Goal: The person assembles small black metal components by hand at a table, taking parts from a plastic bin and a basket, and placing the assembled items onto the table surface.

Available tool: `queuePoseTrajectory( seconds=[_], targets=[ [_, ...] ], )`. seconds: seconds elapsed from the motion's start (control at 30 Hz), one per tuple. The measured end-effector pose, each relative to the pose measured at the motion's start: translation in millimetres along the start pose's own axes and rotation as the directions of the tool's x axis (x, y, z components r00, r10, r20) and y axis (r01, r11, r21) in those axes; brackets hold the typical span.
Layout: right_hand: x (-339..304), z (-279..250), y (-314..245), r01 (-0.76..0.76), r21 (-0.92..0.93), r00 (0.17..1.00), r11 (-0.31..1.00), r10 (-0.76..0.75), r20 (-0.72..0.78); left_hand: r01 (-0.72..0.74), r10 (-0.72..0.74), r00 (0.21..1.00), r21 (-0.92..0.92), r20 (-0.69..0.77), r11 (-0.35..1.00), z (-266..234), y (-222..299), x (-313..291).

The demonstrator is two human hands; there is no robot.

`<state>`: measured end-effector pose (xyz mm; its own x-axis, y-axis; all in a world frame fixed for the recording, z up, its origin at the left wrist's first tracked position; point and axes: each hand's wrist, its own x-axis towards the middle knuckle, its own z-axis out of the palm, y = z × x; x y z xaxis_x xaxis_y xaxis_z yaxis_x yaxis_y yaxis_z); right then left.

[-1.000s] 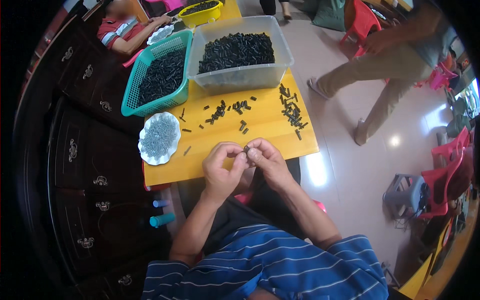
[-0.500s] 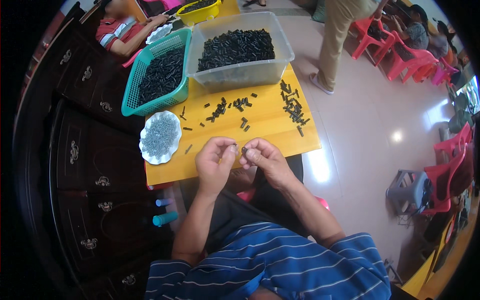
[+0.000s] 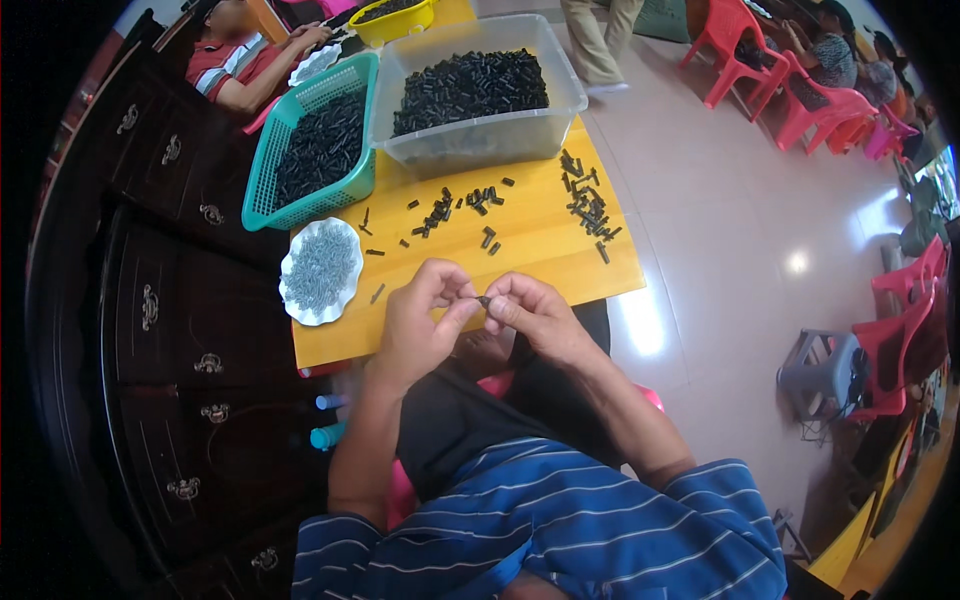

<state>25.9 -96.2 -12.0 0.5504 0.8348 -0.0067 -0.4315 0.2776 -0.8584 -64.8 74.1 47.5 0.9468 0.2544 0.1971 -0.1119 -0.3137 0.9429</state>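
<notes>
One small black piece (image 3: 484,301), nearward of the clear bin (image 3: 470,155), is clamped in the right hand (image 3: 545,320), left hand (image 3: 415,320) fingertips together at its end, apparently for fine control, with loose black pieces (image 3: 438,214) nearer the bin, seemingly spread for easy picking.

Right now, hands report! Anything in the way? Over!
Right hand: pinching small black piece. Left hand: at the same piece, grip unclear. Nothing blocking the hands; loose black pieces ahead on yellow table.

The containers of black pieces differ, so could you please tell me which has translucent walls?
The large rectangular bin, right of the green basket; that basket and the yellow basin have coloured walls.
</notes>
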Motion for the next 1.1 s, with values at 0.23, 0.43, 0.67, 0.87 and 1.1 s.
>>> queuePoseTrajectory(
  seconds=[0.23,0.43,0.67,0.87,1.1],
  targets=[
    [0,-6,1,-0.049,-0.196,0.996,0.979,0.062,0.058,-0.214,0.108,0.958,0.410,0.267,0.887,-17,19,8],
    [0,-2,8,0.021,-0.288,0.999,0.957,-0.010,0.042,-0.304,0.115,0.915,0.473,0.387,0.827,-20,28,11],
    [-1,-1,5,0.002,-0.409,0.995,0.912,0.037,0.089,-0.084,-0.039,0.926,0.304,0.376,0.949,-26,17,9],
    [-1,0,2,-0.123,-0.018,0.986,0.992,0.124,0.108,-0.136,0.083,0.968,0.218,0.238,0.966,-18,9,6],
    [-2,-1,2,-0.197,0.166,0.980,0.966,0.186,0.076,-0.249,0.219,0.963,0.204,0.158,0.947,-6,3,5]
  ],
)
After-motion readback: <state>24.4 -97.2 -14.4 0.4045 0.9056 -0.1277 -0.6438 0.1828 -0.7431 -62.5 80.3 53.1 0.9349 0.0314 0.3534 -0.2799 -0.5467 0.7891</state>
